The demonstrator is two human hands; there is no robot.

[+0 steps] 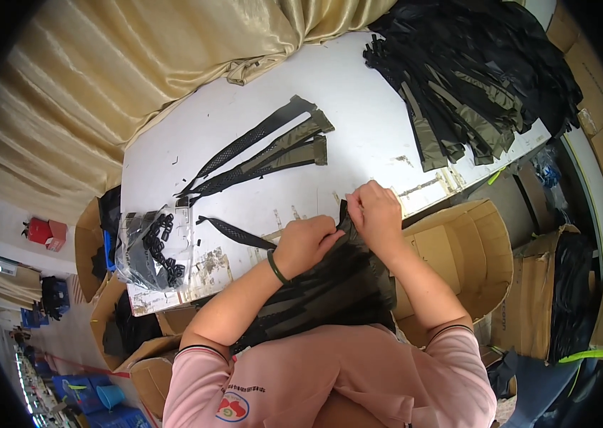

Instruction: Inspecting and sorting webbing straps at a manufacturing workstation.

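My left hand (305, 244) and right hand (378, 217) are pinching a black fabric strip (345, 217) between them, near the white table (362, 107); if my pinch is loosening, it could be slipping down.

The black strip (344, 216) is partly hidden by the fingers (356, 207); whether the mesh strip (237, 233) passing behind the left wrist (284, 261) is joined to it cannot be told. The gold curtain (152, 64) is cut off above.

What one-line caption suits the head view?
Left hand and right hand pinch black fabric at a white table, near mesh strips and a clear bag of black pieces.
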